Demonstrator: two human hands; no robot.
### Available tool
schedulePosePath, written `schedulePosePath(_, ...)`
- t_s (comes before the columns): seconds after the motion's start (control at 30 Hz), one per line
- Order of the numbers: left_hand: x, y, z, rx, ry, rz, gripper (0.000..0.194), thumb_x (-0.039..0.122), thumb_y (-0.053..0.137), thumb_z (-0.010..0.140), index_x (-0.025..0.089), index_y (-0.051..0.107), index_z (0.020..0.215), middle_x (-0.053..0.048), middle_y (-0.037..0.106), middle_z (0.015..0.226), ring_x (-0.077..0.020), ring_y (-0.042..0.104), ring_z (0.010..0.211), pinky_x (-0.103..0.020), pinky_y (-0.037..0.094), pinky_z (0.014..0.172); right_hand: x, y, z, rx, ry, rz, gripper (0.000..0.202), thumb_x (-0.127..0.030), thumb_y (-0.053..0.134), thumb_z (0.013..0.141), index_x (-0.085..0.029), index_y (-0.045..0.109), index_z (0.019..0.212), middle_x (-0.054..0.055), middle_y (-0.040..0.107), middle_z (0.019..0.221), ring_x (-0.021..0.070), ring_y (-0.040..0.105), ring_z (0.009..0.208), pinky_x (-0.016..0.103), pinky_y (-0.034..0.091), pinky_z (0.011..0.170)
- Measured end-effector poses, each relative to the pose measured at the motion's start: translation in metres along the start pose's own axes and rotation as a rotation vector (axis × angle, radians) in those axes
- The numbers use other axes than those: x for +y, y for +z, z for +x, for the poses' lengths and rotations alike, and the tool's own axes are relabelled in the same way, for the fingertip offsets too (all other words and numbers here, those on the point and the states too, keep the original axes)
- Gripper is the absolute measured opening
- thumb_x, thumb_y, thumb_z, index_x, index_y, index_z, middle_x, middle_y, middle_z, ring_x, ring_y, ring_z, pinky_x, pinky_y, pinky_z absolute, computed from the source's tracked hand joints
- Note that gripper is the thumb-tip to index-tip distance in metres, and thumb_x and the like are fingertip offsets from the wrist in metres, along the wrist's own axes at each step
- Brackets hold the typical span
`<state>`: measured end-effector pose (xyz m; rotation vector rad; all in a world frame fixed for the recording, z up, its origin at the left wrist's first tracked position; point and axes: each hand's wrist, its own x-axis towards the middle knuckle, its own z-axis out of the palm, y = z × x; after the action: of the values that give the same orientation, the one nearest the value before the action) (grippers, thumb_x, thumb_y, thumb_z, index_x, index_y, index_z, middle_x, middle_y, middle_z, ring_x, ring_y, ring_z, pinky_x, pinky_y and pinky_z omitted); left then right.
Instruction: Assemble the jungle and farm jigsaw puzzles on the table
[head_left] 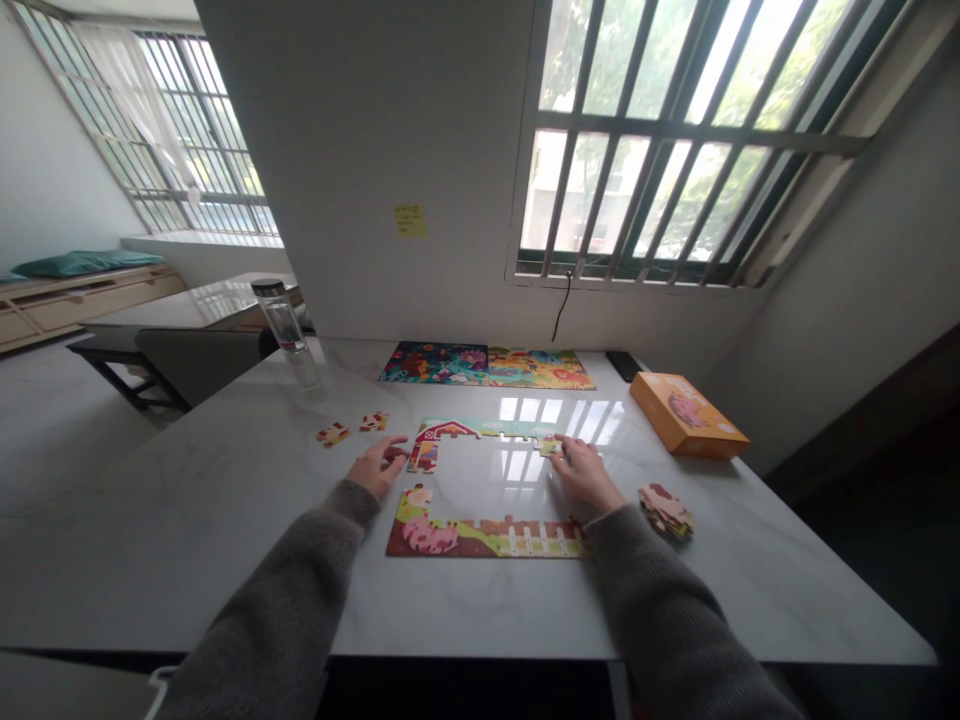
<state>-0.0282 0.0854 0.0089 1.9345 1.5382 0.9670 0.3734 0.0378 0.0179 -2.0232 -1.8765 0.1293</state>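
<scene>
A partly assembled puzzle border (pixel 450 538) lies on the white marble-patterned table, with pink pigs and a white fence along its near side and a red barn at its far left corner. My left hand (pixel 379 467) is beside the border's left side, thumb and fingers apart; a dark red spot shows between them, too small to make out. At the border's far right, my right hand (pixel 587 472) has its fingertips on a small puzzle piece (pixel 550 447). Two loose pieces (pixel 332 433) (pixel 373 422) lie left of the barn corner. A stack of pieces (pixel 666 512) sits beside my right sleeve.
Two finished colourful puzzles (pixel 435 363) (pixel 540 368) lie by the wall. An orange box (pixel 688 416) and a dark phone-like object (pixel 622 366) are at the right. A clear bottle (pixel 280 316) stands at the table's far left.
</scene>
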Motion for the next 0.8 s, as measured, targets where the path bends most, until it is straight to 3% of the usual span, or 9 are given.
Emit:
schedulePosePath(0.2, -0.006, 0.001, 0.004, -0.067, -0.078, -0.212, 0.052, 0.047, 0.06, 0.076, 0.016, 0.058, 0.118, -0.013, 0.077, 0.104, -0.0284, 0.071, 0.103, -0.043, 0.053, 0.093, -0.001, 0.001, 0.0, -0.01, 0.012, 0.063, 0.043, -0.031, 0.05, 0.095, -0.017, 0.06, 0.135, 0.011, 0.067, 0.12, 0.0259, 0.057, 0.109, 0.033, 0.038, 0.093)
schedulePosePath(0.43, -0.01, 0.005, 0.003, -0.077, -0.053, -0.186, 0.048, 0.048, 0.058, 0.076, 0.017, 0.062, 0.113, -0.012, 0.076, 0.103, -0.0269, 0.072, 0.091, -0.039, 0.054, 0.082, -0.004, -0.001, -0.004, -0.013, -0.014, 0.007, 0.041, -0.031, 0.052, 0.094, -0.021, 0.063, 0.132, 0.011, 0.066, 0.119, 0.0265, 0.057, 0.109, 0.033, 0.039, 0.092)
schedulePosePath(0.8, 0.004, -0.004, 0.0, -0.095, -0.106, -0.26, 0.052, 0.049, 0.061, 0.071, 0.014, 0.064, 0.108, -0.013, 0.077, 0.095, -0.0278, 0.072, 0.09, -0.04, 0.055, 0.083, -0.008, -0.005, -0.011, 0.029, -0.037, 0.027, 0.037, -0.029, 0.052, 0.094, -0.017, 0.066, 0.126, 0.013, 0.067, 0.113, 0.0263, 0.059, 0.106, 0.035, 0.041, 0.094)
